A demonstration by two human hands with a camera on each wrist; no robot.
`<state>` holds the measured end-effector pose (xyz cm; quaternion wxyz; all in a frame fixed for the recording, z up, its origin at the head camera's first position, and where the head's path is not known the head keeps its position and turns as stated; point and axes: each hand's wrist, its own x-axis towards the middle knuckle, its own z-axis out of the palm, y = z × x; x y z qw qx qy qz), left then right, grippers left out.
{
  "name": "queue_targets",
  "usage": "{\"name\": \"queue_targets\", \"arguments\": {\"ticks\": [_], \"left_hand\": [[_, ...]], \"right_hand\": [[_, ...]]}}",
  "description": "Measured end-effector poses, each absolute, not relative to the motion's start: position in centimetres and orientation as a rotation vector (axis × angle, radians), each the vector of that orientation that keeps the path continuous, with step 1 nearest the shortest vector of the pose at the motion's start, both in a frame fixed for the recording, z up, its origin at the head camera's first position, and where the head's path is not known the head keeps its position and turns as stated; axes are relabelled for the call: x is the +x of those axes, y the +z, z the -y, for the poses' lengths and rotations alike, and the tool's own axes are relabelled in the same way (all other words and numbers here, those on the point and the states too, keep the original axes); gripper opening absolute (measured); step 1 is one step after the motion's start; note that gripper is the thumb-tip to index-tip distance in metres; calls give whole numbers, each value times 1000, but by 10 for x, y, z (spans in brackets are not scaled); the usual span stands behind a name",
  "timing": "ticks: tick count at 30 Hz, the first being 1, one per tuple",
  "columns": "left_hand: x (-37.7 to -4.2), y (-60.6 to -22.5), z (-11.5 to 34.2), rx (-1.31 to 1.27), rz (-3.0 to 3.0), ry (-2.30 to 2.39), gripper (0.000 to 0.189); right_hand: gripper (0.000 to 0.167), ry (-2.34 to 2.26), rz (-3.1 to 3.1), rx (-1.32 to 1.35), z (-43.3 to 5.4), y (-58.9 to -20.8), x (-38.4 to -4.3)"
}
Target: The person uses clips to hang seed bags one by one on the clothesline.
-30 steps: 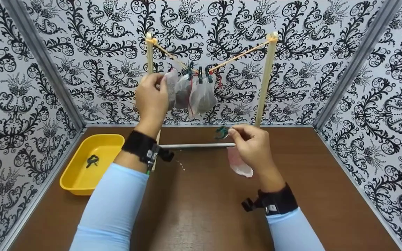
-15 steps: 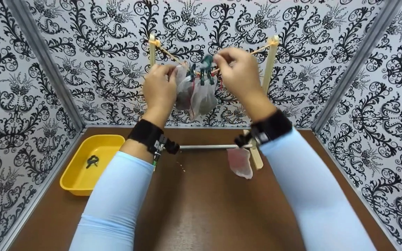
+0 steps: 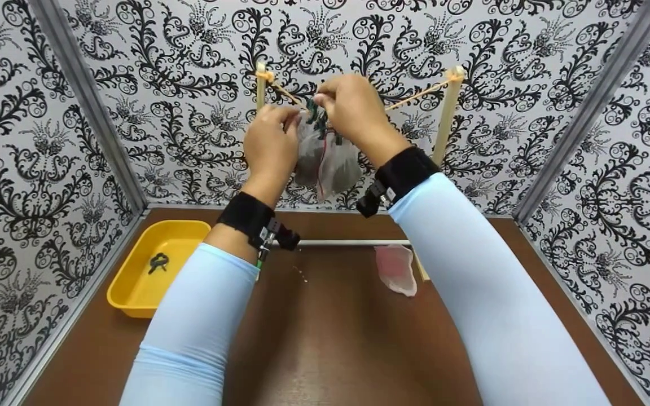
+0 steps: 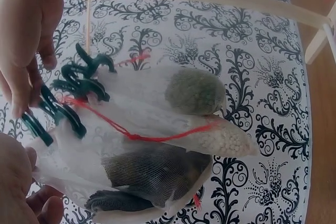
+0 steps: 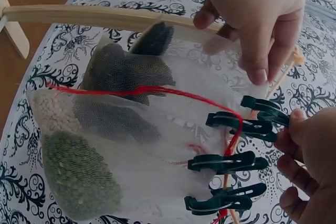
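My left hand (image 3: 273, 144) pinches the top of a white mesh bag (image 4: 47, 174) at the left of a hanging row. My right hand (image 3: 353, 104) pinches a dark green clothespin (image 5: 265, 109) by its handles, close to the cord and beside my left fingertips. Whether this clothespin bites the bag is hard to tell. Several more green clothespins (image 5: 220, 162) hold mesh bags on the sagging cord (image 3: 424, 96). One bag shows green grains (image 5: 79, 177), another white grains (image 5: 50, 108), others dark contents (image 5: 126, 72). Red drawstrings (image 5: 131, 90) hang across them.
Two wooden posts (image 3: 448, 121) carry the cord, with a pale crossbar (image 3: 342, 242) low between them. A yellow tub (image 3: 133, 299) at left holds a dark clothespin (image 3: 158, 262). A pinkish-white mesh pouch (image 3: 395, 268) lies on the brown table (image 3: 325, 338). Patterned walls stand around.
My right hand has risen from above the table to the cord with the clothespin, then moved left beside my left hand. My left hand has shifted right with its bag, toward the other bags.
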<state>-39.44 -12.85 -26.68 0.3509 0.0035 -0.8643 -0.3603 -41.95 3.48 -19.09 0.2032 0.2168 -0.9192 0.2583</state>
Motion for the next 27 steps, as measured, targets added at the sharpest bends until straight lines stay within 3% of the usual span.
{"name": "queue_targets", "arguments": {"ticks": [9,20,27], "left_hand": [[-393,-274,123,0,2265,-924,24],[-375,-295,122,-80,2210,-1029,24],[-353,-330,120,-178,2056,-1088,20]], "right_hand": [[63,538,2718,612,-42,-200,-414],[44,876,2488,721,-59,-216,-388],[32,1156,2278,762,-91,-246,-370]]}}
